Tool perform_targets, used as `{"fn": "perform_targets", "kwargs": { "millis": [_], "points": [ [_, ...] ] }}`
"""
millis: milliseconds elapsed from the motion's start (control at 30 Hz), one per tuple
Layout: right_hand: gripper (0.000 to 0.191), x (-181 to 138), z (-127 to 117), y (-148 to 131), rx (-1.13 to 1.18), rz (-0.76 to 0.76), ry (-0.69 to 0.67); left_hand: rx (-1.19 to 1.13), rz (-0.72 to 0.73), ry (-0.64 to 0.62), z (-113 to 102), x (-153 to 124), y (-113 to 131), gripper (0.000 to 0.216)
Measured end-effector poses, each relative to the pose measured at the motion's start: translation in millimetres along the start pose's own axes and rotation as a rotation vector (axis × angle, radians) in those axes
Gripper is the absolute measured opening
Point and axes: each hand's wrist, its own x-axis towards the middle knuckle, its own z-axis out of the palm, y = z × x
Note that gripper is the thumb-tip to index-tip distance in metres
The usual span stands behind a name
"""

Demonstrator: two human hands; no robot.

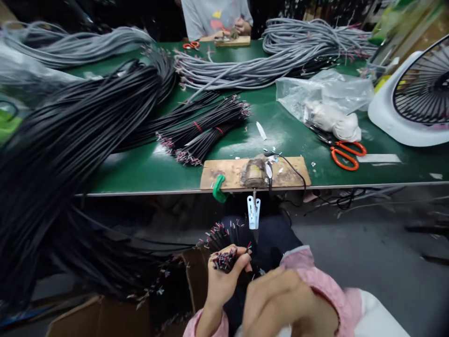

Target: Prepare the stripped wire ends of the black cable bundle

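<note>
My left hand point(224, 278) is closed around a bunch of black cables point(224, 259) with stripped red and white wire tips, held over my lap below the table edge. More loose cable ends point(220, 232) fan out just above it. My right hand point(280, 304) is close to the camera and blurred, fingers curled beside the bunch; what it holds is hidden. A pink sleeve point(315, 281) covers the right wrist. Straight ahead, a wooden board point(228, 173) with a small worn fixture point(255, 172) sits at the table's near edge, a white clip point(253, 211) hanging beneath it.
A large mass of black cables point(70, 140) drapes off the green table point(140, 168) at left; short black bundles point(206, 126) and grey cable coils point(280, 56) lie further back. Orange scissors point(345, 153), a plastic bag point(326, 98), a white fan point(417, 93). Another person point(217, 18) works opposite. Cardboard box point(105, 313) below.
</note>
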Motion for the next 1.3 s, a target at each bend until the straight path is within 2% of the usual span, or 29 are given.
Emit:
{"fn": "perform_targets", "kwargs": {
  "millis": [33,133,200,400,600,767,933,1067,1200,1300],
  "points": [
    [0.025,-2.8,-6.6,5.9,0.008,0.0,0.034,-0.022,0.018,-0.037,-1.6,0.0,1.7,0.019],
    [0.024,-12.9,-19.5,26.4,-0.181,0.193,0.392,-0.053,0.075,-0.126,-5.1,1.5,4.7,0.021],
    [0.019,-17.2,-21.9,39.0,-0.269,0.252,0.478,-0.049,0.087,-0.133,-5.7,2.1,4.6,0.022],
    [0.013,-11.5,-16.7,54.6,-0.218,0.168,0.415,-0.002,0.104,-0.133,-4.3,-1.0,6.1,0.028],
    [0.016,-5.3,-12.0,57.9,-0.182,0.153,0.449,0.101,0.126,-0.129,-3.4,-1.4,10.5,0.035],
    [0.014,-5.4,-11.4,64.1,-0.224,0.108,0.495,0.09,0.093,-0.11,-2.1,-1.2,9.3,0.035],
    [0.007,-6.1,-13.1,68.7,-0.112,0.177,0.487,0.079,0.084,-0.125,-1.4,-1.0,11.9,0.033],
    [0.016,-4.4,-6.6,73.5,0.007,0.225,0.506,0.083,0.115,-0.136,1.5,0.8,15.1,0.032],
    [0.018,-2.7,1.7,73.4,-0.189,0.109,0.604,0.041,0.096,-0.09,4.9,2.6,17.0,0.031],
    [0.021,-0.4,-2.1,70.2,-0.397,-0.045,0.553,0.002,0.021,-0.13,3.7,4.8,23.0,0.029]
  ]
}}
